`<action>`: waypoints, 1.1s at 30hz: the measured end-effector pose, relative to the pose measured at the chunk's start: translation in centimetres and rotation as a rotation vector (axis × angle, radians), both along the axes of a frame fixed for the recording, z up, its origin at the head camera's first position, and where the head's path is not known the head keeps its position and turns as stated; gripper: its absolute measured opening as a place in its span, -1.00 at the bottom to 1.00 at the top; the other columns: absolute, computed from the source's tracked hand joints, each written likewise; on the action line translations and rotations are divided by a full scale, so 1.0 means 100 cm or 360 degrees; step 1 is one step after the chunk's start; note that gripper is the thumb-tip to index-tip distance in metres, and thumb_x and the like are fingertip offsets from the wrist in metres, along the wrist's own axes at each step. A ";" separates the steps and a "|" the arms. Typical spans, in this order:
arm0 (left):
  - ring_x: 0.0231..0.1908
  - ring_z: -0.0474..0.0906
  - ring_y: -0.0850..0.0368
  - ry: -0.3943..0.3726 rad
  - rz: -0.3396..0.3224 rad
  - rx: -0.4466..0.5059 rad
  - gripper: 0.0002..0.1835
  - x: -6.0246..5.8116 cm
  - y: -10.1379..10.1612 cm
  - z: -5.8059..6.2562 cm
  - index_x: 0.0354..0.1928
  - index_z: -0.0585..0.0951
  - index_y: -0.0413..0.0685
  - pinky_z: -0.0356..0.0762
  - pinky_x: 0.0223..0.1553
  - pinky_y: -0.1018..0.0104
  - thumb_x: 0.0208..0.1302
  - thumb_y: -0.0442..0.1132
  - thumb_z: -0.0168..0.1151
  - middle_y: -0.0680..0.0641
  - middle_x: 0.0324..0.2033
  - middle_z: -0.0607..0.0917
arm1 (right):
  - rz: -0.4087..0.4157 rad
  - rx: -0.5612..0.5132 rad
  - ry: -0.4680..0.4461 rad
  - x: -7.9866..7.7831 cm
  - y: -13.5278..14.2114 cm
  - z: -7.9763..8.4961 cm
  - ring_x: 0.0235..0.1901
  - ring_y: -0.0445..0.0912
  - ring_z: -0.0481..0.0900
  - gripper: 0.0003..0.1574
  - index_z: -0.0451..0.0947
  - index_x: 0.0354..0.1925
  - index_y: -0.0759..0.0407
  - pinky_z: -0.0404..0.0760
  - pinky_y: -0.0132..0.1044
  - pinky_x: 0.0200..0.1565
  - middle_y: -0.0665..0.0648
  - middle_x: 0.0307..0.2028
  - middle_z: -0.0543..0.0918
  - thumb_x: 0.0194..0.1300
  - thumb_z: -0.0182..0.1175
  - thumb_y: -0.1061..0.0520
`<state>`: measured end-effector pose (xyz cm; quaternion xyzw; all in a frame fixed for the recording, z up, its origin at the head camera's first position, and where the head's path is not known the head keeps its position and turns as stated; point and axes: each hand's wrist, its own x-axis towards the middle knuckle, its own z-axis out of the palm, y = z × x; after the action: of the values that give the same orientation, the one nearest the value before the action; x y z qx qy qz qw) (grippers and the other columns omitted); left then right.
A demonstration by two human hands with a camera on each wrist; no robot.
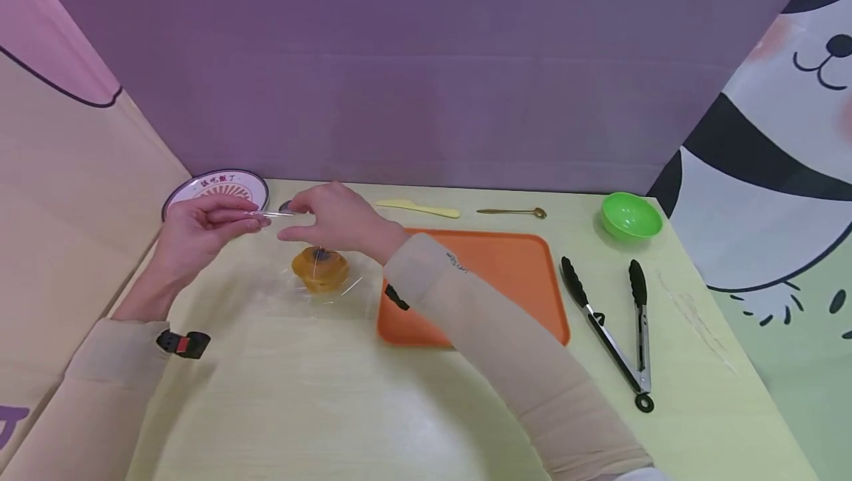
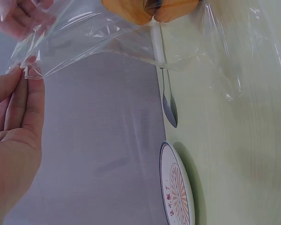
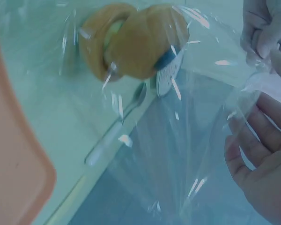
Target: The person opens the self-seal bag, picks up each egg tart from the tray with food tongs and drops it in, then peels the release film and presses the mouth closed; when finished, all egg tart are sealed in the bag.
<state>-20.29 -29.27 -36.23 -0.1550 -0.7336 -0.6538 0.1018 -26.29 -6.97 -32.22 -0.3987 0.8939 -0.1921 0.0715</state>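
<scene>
A clear plastic bag surrounds a brown, lobed bun with a dark spot on top. In the right wrist view, something pale yellow-green shows in the bun's gap. My left hand pinches the edge of the bag between thumb and fingers, near the plate. Facing it, my right hand is held above the bun with thumb and forefinger parted. Its slightly bent fingers overlap the bag's upper part in the right wrist view. A spoon with a white handle lies behind the bun, mostly hidden in the head view.
An orange tray lies under the right forearm's line. Behind it are a yellow knife and a small gold spoon. Spread black-and-silver tongs and a green bowl are at right. A printed plate stands back left.
</scene>
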 end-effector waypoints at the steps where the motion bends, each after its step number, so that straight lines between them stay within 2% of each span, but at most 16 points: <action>1: -0.32 0.71 0.17 0.0008 -0.0017 0.0012 -0.71 0.000 0.001 0.000 -0.16 0.51 -0.58 0.61 -0.24 0.41 0.02 -0.63 0.27 -0.06 -0.36 0.76 | -0.0008 -0.0004 -0.0010 0.000 -0.003 0.000 -0.03 -0.33 0.49 -0.36 0.51 0.12 -0.09 0.39 -0.49 0.07 -0.20 -0.02 0.61 0.14 0.19 -0.34; 4: -0.32 0.71 0.15 0.0042 -0.0072 0.0045 -0.72 0.000 0.003 0.000 -0.18 0.51 -0.62 0.62 -0.24 0.39 0.00 -0.66 0.25 -0.09 -0.36 0.76 | -0.0029 -0.0004 -0.0009 -0.001 -0.008 -0.001 0.02 -0.32 0.48 -0.36 0.52 0.10 -0.10 0.37 -0.50 0.09 -0.20 -0.01 0.60 0.11 0.24 -0.32; 8: -0.32 0.71 0.17 0.0082 -0.0102 0.0021 -0.73 -0.001 0.007 0.001 -0.19 0.52 -0.61 0.62 -0.26 0.40 -0.01 -0.68 0.24 -0.07 -0.36 0.76 | -0.0050 -0.0025 -0.0064 -0.001 -0.012 -0.003 0.00 -0.28 0.49 -0.40 0.55 0.04 -0.07 0.41 -0.51 0.04 -0.18 -0.06 0.61 0.09 0.27 -0.30; 14: -0.33 0.71 0.21 0.0071 -0.0095 -0.0044 -0.75 -0.001 0.012 0.004 -0.21 0.55 -0.57 0.62 -0.28 0.43 -0.01 -0.68 0.25 -0.01 -0.36 0.76 | -0.0068 -0.0065 -0.0156 0.000 -0.019 -0.003 -0.27 -0.28 0.49 -0.77 0.64 -0.24 -0.07 0.45 -0.52 -0.22 -0.19 -0.34 0.62 0.19 0.26 -0.13; 17: -0.34 0.71 0.22 0.0067 -0.0080 -0.0073 -0.75 0.000 0.013 0.005 -0.22 0.56 -0.56 0.62 -0.28 0.45 -0.02 -0.68 0.25 0.00 -0.37 0.76 | -0.0089 -0.0083 -0.0208 0.001 -0.022 -0.002 -0.32 -0.29 0.50 -0.85 0.66 -0.30 -0.08 0.44 -0.53 -0.26 -0.19 -0.40 0.63 0.21 0.25 -0.07; 25: -0.35 0.71 0.21 0.0051 -0.0070 -0.0129 -0.74 0.000 0.015 0.006 -0.21 0.54 -0.61 0.62 -0.29 0.42 -0.02 -0.67 0.27 -0.01 -0.39 0.76 | -0.0136 -0.0016 -0.0258 0.000 -0.020 0.000 -0.38 -0.24 0.48 -0.85 0.68 -0.40 -0.09 0.44 -0.46 -0.33 -0.18 -0.47 0.63 0.22 0.24 -0.07; 30: -0.34 0.71 0.17 0.0047 -0.0084 -0.0141 -0.73 -0.002 0.014 0.009 -0.20 0.54 -0.60 0.62 -0.29 0.38 -0.01 -0.65 0.27 -0.05 -0.39 0.76 | -0.0149 -0.0010 -0.0267 -0.004 -0.012 0.000 -0.36 -0.24 0.48 -0.87 0.69 -0.39 -0.09 0.47 -0.47 -0.30 -0.17 -0.43 0.63 0.21 0.26 -0.06; 33: -0.35 0.71 0.14 0.0046 -0.0100 -0.0106 -0.73 -0.002 0.014 0.010 -0.21 0.53 -0.61 0.62 -0.28 0.34 -0.02 -0.66 0.28 -0.10 -0.39 0.75 | -0.0159 0.0007 -0.0244 -0.009 -0.004 -0.003 -0.32 -0.25 0.47 -0.88 0.69 -0.40 -0.12 0.43 -0.47 -0.21 -0.20 -0.44 0.62 0.20 0.27 -0.06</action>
<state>-20.50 -27.90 -35.20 -0.1907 -0.7482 -0.6295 0.0865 -27.20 -7.36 -32.54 -0.3376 0.9050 -0.2234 0.1310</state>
